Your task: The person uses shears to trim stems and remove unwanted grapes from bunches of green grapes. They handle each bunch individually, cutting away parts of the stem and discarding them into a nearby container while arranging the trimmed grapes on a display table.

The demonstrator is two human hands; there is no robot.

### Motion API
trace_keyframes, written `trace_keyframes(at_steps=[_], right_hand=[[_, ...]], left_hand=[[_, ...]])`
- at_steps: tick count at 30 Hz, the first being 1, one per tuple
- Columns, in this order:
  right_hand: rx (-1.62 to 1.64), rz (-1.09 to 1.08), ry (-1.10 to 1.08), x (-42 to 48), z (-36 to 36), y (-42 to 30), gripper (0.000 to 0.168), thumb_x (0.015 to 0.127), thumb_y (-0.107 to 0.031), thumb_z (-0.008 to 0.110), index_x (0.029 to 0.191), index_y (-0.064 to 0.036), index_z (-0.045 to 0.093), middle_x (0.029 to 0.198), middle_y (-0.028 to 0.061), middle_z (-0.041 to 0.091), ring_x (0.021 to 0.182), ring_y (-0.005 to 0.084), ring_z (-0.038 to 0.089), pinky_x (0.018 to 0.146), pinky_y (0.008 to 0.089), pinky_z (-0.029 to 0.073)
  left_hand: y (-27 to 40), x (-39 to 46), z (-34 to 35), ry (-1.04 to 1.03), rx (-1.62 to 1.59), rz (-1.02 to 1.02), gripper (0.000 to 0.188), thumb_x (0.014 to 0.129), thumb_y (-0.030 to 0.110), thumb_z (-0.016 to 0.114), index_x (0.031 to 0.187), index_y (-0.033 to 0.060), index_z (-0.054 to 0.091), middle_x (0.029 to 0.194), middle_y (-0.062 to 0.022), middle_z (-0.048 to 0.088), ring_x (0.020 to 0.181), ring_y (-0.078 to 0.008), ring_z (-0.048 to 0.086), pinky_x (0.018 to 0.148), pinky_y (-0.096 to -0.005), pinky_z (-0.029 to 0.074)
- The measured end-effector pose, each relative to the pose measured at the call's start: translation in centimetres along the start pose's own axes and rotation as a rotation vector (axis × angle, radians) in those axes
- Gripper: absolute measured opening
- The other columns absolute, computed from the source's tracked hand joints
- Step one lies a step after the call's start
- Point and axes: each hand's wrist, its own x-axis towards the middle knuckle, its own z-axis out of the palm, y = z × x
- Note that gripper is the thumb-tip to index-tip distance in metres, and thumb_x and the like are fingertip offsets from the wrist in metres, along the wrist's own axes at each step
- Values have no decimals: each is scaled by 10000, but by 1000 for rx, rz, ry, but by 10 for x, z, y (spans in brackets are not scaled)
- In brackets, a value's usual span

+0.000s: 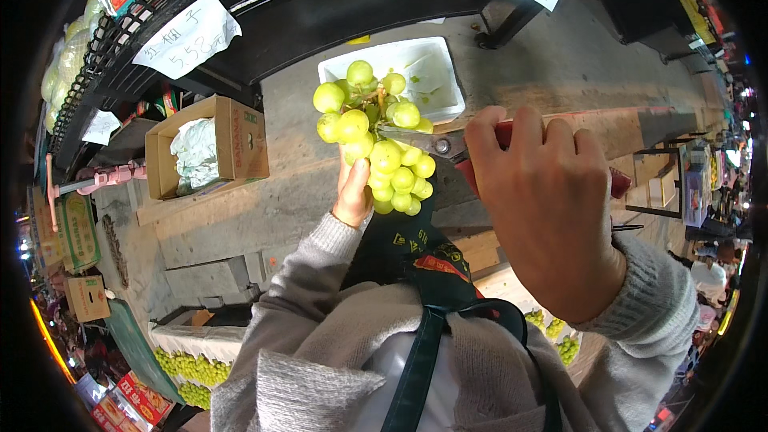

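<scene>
My left hand [353, 195] holds up a bunch of green grapes [386, 156] from behind, its thumb showing at the bunch's left side. In my right hand [543, 204] is a pair of pruning shears [443, 145] with red handles. The metal blades reach in among the grapes near the middle of the bunch; grapes hide whatever lies between the tips. Beyond the bunch, on the ground, a white foam box [441, 81] holds a few green scraps and a clear wrapper.
An open banana carton [249, 138] with crumpled plastic stands at left. Black display racks [360, 3] with handwritten signs run along the far side. More green grapes [192, 366] lie behind me at lower left, beside a green board [141, 345].
</scene>
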Motion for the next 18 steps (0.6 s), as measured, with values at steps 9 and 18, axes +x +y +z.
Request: trace_keyframes(at_steps=[9,18], right_hand=[[68,-42,-17,-10,-1,19,246,833,-197,683,1033,-90,590,763,60,545,666,187,590,576,338,453],[169,27,154,-28,7,49,359,811,-221,771,1116,-106,621,856,67,563,740,202,596,632,371,471]], left_hand=[[12,7,2,-125,-237,-239,788,944,573,532,1470,38,293,1343,-175,531,1198,-293,588,1003,-454,511],[25,6,-20,-119,-340,-425,842,888,532,614,1498,38,310,1447,-177,477,1294,-318,532,1072,-473,464]])
